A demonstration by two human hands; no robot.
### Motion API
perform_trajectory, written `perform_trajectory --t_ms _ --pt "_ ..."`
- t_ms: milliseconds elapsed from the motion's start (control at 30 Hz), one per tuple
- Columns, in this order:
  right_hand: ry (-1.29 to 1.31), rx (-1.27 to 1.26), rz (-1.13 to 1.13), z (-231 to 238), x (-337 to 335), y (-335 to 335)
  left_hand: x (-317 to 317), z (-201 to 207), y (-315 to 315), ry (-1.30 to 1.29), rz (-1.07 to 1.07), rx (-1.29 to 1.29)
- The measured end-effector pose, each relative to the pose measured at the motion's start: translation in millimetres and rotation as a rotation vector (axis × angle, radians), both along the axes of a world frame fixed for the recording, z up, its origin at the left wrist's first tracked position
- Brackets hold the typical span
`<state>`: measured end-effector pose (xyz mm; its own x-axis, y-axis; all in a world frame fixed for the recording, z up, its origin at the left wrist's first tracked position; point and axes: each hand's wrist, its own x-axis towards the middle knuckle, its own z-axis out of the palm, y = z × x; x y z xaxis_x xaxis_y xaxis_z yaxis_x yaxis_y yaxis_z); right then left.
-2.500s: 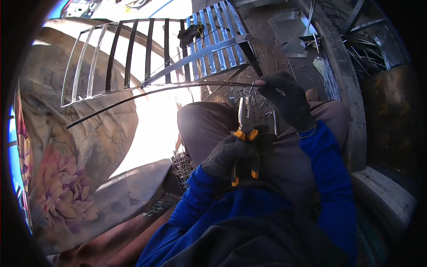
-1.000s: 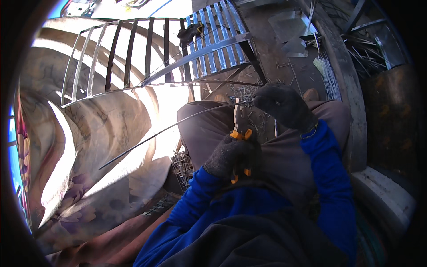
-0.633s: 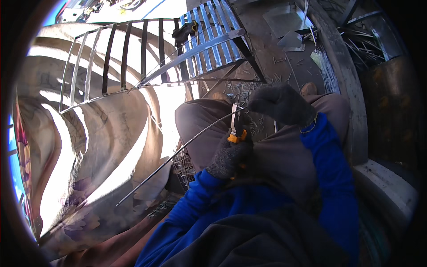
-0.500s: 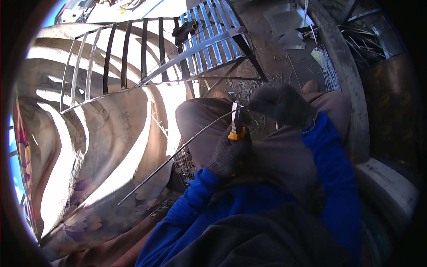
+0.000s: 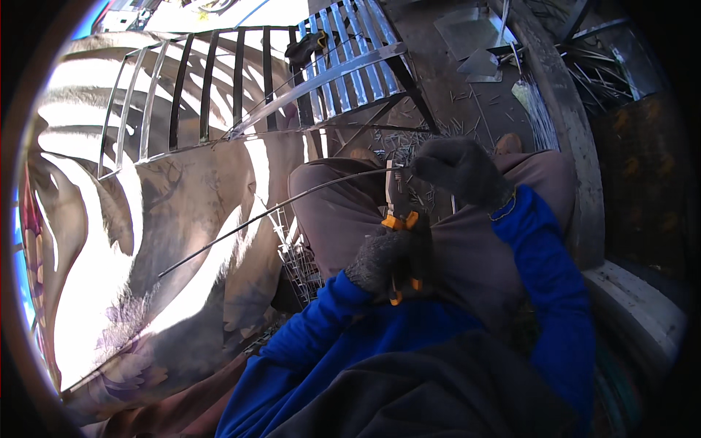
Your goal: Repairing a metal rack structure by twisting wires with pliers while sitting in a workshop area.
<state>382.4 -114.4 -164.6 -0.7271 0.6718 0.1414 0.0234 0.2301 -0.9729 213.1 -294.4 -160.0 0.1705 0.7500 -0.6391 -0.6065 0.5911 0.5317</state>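
Observation:
My gloved left hand [image 5: 383, 259] is wrapped round a pair of pliers [image 5: 391, 188] with orange handles, its jaws pointing away from me. A long thin metal rod [image 5: 270, 209] crosses the jaws near its right end and slants down to the left over the cloth. Just right of the jaws, my gloved right hand [image 5: 460, 171] is closed around the rod's end; its fingertips are partly hidden. Both hands are above my lap, between my bent knees. Whether the jaws bite the rod cannot be made out.
A metal frame with slats [image 5: 237, 84] stands ahead on the left, a dark glove [image 5: 303, 51] lying over it. Patterned cloth [image 5: 182, 212] covers the ground at left. Cut metal bits [image 5: 423, 196] litter the floor between my feet. A wire bundle [image 5: 540, 117] leans by the kerb [image 5: 577, 131].
The rod's free end has swung away from me and further left. The pliers have turned, showing more of both orange handles. My right hand has barely moved.

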Motion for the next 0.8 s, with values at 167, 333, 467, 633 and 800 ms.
perform_trajectory --t_ms 167,333,467,633,800 --pt "0.192 -0.401 0.076 -16.2 -4.3 -2.5 24.5 15.0 16.3 -0.598 0.028 0.106" --pt "0.106 -0.406 0.097 -6.8 -2.3 7.4 18.3 31.4 21.0 -0.117 -0.028 0.036" --pt "0.047 -0.125 0.032 -9.3 -5.0 12.7 7.9 8.2 15.4 -0.339 0.021 0.073" --pt "-0.090 -0.068 -0.034 -9.5 4.0 14.4 -2.6 17.4 28.9 0.313 -0.225 0.093" --pt "-0.060 -0.089 -0.006 -14.2 5.8 17.5 6.2 4.5 19.5 -0.022 -0.071 0.094"
